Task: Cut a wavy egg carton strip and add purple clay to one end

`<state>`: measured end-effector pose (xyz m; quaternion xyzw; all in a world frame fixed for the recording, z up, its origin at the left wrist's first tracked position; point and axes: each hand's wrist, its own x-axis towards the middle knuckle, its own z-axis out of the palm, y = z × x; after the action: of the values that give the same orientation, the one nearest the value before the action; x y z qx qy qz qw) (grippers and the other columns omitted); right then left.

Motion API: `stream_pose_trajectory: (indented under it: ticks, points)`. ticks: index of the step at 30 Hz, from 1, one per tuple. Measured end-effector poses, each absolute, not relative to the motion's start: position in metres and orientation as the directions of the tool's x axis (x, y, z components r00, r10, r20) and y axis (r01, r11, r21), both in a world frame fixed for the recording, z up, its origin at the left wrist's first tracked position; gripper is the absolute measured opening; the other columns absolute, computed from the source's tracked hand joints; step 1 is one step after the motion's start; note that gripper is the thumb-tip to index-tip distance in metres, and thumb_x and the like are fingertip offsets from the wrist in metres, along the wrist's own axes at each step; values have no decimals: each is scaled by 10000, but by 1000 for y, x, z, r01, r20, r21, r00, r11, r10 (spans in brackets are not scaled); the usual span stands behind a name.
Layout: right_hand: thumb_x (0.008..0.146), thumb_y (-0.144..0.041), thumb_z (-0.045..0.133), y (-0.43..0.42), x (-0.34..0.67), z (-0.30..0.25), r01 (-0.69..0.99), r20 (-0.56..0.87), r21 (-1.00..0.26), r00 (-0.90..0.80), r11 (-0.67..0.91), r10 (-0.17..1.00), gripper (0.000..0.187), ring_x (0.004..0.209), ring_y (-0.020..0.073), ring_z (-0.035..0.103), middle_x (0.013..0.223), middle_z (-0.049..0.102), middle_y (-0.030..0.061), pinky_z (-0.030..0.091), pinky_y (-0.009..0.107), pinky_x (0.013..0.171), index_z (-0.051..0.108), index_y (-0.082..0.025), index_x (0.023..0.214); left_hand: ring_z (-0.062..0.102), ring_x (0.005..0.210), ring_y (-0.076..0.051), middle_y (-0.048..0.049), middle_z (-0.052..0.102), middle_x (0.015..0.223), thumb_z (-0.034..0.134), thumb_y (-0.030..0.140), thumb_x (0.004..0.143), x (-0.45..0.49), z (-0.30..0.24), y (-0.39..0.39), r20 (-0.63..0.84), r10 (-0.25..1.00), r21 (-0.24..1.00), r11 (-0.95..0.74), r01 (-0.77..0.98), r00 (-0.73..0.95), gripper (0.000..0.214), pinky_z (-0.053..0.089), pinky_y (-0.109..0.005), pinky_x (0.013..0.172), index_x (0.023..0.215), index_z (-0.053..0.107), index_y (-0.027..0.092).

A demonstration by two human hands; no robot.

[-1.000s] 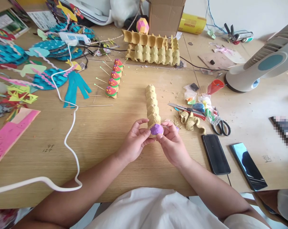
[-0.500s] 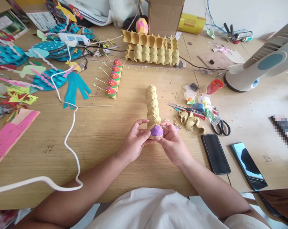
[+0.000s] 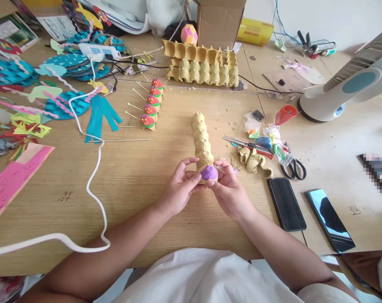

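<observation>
A tan strip cut from an egg carton (image 3: 201, 136) points away from me over the table, its bumps in one row. Purple clay (image 3: 209, 172) covers the top of the bump nearest me. My left hand (image 3: 183, 182) grips that end from the left, with the thumb at the clay's edge. From the other side my right hand (image 3: 229, 185) holds the same end, thumb low against the purple. Fingers under the strip are partly hidden. Left of it, farther off, stands a painted egg-carton caterpillar (image 3: 152, 104) with red and green bumps.
Right of my hands lie a utility knife (image 3: 247, 144), torn carton scraps (image 3: 252, 159), scissors (image 3: 294, 167) and two phones (image 3: 287, 204) (image 3: 329, 219). Egg cartons (image 3: 206, 72) stand at the back. A white cable (image 3: 97, 168) crosses the left side; a fan (image 3: 345, 84) stands right.
The far end of the egg-carton strip has swung slightly left. Both hands keep their hold on the near end, almost unmoved.
</observation>
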<state>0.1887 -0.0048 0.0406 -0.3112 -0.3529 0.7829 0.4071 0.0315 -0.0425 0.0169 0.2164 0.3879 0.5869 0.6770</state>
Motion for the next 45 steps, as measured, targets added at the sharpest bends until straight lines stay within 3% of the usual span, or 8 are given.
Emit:
stream_pose_trajectory:
  ticks: [8,15,24,41,45]
  points:
    - [769,-204,886,-4,190,38,-413,-185,-813,-486,-411,854,488,824,120,615,902,682,-55,498,246,772,571,-310,1125,695,728,-93,70,684,743,852,324,833,33,18,-42,-268,963,750,216,-626,11,521,600,-210,732,1255,553,265]
    - [765,-159,879,-5,189,38,-431,-168,-810,-480,-398,861,522,874,112,613,945,678,-52,511,247,831,587,-320,1167,709,747,-104,56,715,764,836,302,848,31,17,-41,-259,966,742,206,-638,11,524,609,-240,761,1284,547,270]
    - [804,-251,854,-5,190,44,-396,-186,-823,-489,-407,852,476,907,154,624,987,690,-23,503,299,832,574,-321,1182,725,736,-115,66,712,748,831,308,848,31,17,-40,-253,967,723,204,-660,22,515,601,-239,746,1279,551,281]
    - [812,-222,857,-6,190,38,-377,-132,-868,-453,-324,881,439,887,134,617,953,685,-33,501,265,828,575,-320,1134,696,745,-110,72,675,734,819,324,861,33,19,-43,-257,967,773,203,-601,-3,512,587,-232,757,1292,543,291]
    - [760,-231,897,-7,189,38,-358,-140,-876,-450,-322,882,505,907,136,609,981,655,-39,515,266,837,583,-327,1143,707,755,-122,57,713,764,828,332,850,32,20,-42,-253,968,764,198,-614,-2,531,591,-255,777,1291,537,285]
